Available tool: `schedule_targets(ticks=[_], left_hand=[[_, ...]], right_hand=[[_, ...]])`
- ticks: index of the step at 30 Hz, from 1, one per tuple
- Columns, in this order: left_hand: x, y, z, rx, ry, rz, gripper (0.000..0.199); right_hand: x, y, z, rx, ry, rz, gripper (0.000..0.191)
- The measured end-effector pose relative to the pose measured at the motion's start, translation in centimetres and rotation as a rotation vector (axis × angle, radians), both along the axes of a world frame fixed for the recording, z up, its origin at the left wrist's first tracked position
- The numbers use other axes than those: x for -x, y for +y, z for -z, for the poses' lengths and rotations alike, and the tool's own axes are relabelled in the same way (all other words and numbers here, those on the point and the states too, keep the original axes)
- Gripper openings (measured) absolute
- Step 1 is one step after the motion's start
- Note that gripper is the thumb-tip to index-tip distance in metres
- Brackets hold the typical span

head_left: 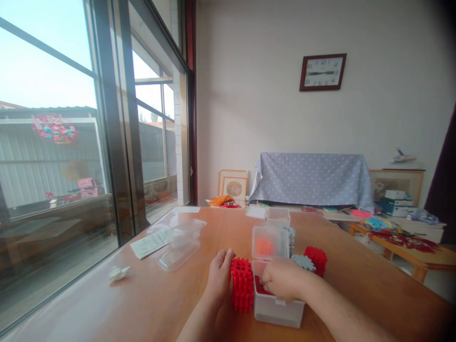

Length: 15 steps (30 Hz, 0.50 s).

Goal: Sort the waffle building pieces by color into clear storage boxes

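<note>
A block of interlocked red plastic pieces (pixel 242 286) stands on the wooden table. My left hand (pixel 221 270) is closed against its left side, fingers wrapped at its upper edge. Just right of the block is a clear plastic box (pixel 279 313), its lid (pixel 270 242) raised behind it. My right hand (pixel 281 279) reaches inside, fingers bent down among red pieces (pixel 261 286); the fingertips are partly hidden, and what they hold cannot be made out. Behind my right wrist lie grey pieces (pixel 302 262) and another red cluster (pixel 316 260).
Clear lids (pixel 178 254), a paper sheet (pixel 151 242) and a crumpled tissue (pixel 118 273) lie on the left of the table (pixel 221 228). A second clear box (pixel 278 215) stands at the far edge. Windows line the left side.
</note>
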State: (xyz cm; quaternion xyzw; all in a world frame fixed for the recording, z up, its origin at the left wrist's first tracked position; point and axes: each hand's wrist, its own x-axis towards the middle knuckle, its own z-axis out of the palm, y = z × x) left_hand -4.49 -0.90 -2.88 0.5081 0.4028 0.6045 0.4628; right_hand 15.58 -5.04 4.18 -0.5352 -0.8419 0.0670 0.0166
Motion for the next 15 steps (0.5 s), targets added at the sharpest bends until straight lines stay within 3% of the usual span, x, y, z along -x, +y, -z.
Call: schedule_targets(ticks=[3,8,12,15], left_hand=[[0.0,0.1,0.2,-0.004,-0.002,0.002,0.046],[0.0,0.3,0.5,-0.006,0.002,0.002,0.047],[0.0,0.3,0.4,-0.003,0.003,0.015,0.047],[0.1,0.2,0.3,-0.002,0.002,0.021,0.047]], right_hand=[[-0.1,0.0,-0.3,-0.044,0.027,0.071,0.017],[0.4,0.1,-1.8,-0.176,0.137,0.242,0.031],[1.6,-0.7,-2.8,-0.097,0.370,0.149,0.028],[2.4,-1.3,-2.9,0.003,0.433,0.064,0.048]])
